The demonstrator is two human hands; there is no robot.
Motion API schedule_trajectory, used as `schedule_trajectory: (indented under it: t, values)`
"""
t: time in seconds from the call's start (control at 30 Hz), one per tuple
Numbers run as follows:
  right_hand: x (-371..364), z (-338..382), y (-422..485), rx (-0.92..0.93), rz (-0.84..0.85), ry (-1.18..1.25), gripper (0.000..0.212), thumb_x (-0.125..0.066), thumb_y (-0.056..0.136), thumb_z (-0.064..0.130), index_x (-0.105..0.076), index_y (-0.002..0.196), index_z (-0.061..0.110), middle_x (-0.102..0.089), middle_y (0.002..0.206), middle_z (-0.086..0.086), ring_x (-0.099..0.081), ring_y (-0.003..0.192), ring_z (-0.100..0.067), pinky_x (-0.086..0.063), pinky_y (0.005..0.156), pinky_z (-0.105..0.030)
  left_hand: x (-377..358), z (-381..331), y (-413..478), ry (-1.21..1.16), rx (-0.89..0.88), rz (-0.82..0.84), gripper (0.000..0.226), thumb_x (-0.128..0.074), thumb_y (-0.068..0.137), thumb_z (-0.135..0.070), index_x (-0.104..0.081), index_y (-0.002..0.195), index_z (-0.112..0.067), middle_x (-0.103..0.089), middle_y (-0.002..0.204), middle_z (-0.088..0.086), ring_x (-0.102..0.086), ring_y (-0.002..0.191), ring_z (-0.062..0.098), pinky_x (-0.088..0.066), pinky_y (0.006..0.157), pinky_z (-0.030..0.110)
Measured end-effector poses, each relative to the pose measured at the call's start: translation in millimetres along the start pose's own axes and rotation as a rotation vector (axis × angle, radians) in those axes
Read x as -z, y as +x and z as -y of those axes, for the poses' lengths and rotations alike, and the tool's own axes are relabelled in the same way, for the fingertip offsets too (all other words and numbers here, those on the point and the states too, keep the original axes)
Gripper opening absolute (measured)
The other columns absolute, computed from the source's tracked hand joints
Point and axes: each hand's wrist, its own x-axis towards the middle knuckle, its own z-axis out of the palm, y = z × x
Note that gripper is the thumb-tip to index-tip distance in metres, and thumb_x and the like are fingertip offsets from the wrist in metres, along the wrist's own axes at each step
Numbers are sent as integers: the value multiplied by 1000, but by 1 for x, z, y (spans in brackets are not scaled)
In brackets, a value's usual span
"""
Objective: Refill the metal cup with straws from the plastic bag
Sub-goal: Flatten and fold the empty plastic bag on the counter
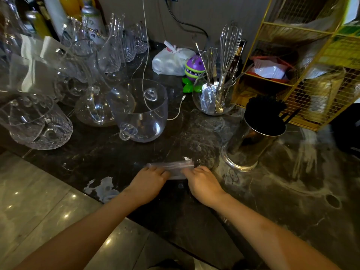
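Observation:
A shiny metal cup (247, 145) stands on the dark marble counter (292, 182) to the right of centre. A dense bunch of black straws (263, 112) fills it and sticks out of its top. In front of me a flattened clear plastic bag (175, 169) lies on the counter. My left hand (150, 182) presses on the bag's left end and my right hand (202, 182) on its right end, fingers curled over it. I see no straws inside the bag.
Clear glass pitchers and cups (140, 112) crowd the left and back. A glass jar with a whisk and spoons (216, 94) stands behind the metal cup, beside a purple toy (192, 71) and a tied white bag (171, 59). A gold wire rack (303, 61) fills the right.

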Motion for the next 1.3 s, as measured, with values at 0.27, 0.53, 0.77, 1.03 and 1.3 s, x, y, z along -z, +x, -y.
schedule_trajectory:
  t: [0.27, 0.53, 0.77, 1.03, 1.3]
  values:
    - [13, -4, 15, -238, 82, 302, 19, -42, 90, 9, -47, 108, 13, -65, 98, -13, -63, 85, -27, -46, 62, -30, 17, 17, 12, -340, 137, 48, 33, -50, 85, -13, -41, 116, -19, -55, 122, 11, -56, 107, 25, -46, 91, 37]
    - [11, -15, 31, -364, 38, 407, 8, -49, 87, 6, -49, 90, 13, -57, 90, -8, -54, 80, -19, -39, 67, -27, 20, 35, 31, -534, 217, 60, 17, -52, 85, -14, -54, 101, -14, -58, 113, 10, -55, 100, 21, -46, 90, 35]
    - [8, -18, 38, -414, 57, 356, 5, -52, 86, 11, -51, 91, 14, -50, 104, -7, -53, 91, -21, -43, 78, -30, 25, 36, 39, -465, 307, 63, 26, -52, 85, -22, -49, 110, -15, -62, 101, 8, -60, 91, 23, -48, 84, 37]
    - [10, -22, 43, -443, 163, 363, 39, -58, 85, 18, -50, 122, 10, -52, 127, -13, -52, 114, -26, -42, 96, -35, 28, 41, 42, -372, 264, 58, 39, -64, 77, -25, -53, 114, -15, -63, 107, 9, -59, 94, 22, -47, 81, 34]
    - [17, -16, 44, -463, 285, 333, 34, -61, 83, 18, -55, 115, 7, -58, 120, -13, -55, 108, -25, -43, 84, -31, 30, 44, 49, -442, 110, 206, 44, -65, 76, -16, -50, 118, -15, -60, 106, 7, -57, 98, 19, -46, 87, 32]
